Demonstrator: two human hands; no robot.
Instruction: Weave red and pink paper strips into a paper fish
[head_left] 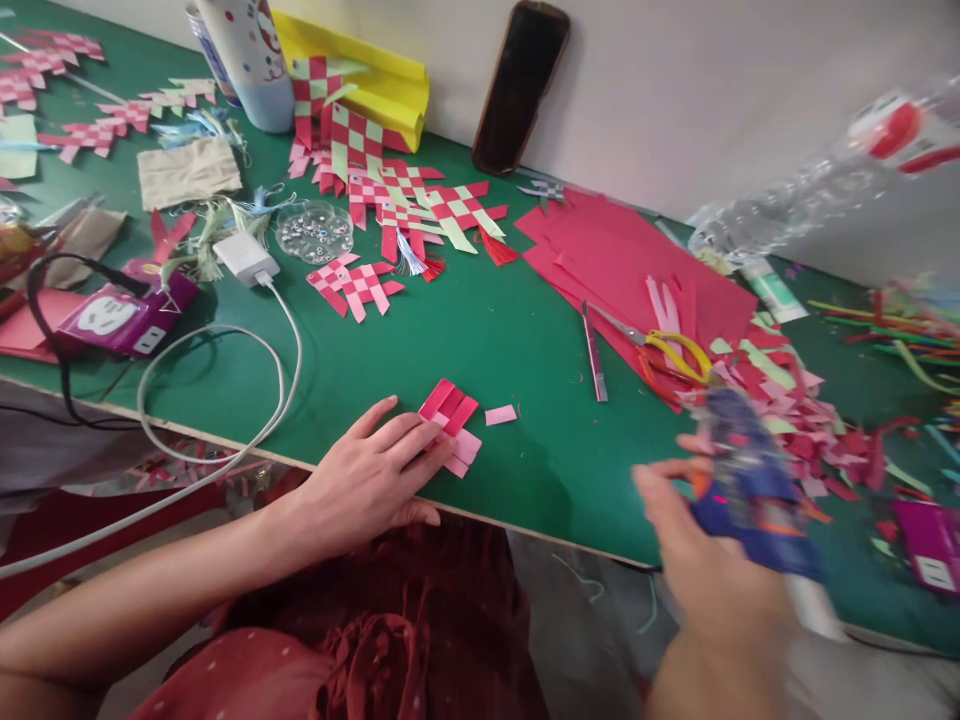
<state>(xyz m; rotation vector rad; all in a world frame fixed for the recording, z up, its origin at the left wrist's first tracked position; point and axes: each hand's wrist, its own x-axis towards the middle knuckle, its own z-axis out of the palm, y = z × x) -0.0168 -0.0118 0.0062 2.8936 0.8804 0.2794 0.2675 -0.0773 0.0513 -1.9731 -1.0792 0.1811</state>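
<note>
A folded red-and-pink paper piece (451,403) lies near the front edge of a green surface (480,315), beneath the fingers of a person's left hand (379,465), held palm down with fingers nearly straight. A small pink paper strip (501,414) sits just beside it. The right hand (716,585), blurred, curls around a blue glue gun (750,475) near a heap of paper scraps (799,415). Beyond, yellow-handled scissors (694,352) rest on red paper sheets (592,250); checkered paper fish (409,195) cluster farther back.
</note>
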